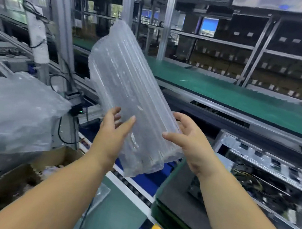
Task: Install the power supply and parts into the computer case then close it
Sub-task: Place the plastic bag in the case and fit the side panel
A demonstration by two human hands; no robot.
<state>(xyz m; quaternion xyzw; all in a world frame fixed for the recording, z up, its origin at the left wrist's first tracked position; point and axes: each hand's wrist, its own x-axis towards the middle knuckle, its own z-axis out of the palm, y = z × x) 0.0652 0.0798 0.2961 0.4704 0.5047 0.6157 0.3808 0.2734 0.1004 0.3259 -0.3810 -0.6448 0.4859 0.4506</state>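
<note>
Head | air-column bag (pixel 127 96) between both hands | computer case (pixel 263 187) open, cables inside

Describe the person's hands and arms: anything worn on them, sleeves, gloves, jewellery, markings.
Both arms are bare right to the bottom edge of the picture; no sleeve shows. The left hand and the right hand have no gloves, and no rings, watch, wrist strap or markings are visible. Nails look short and plain.
</note>
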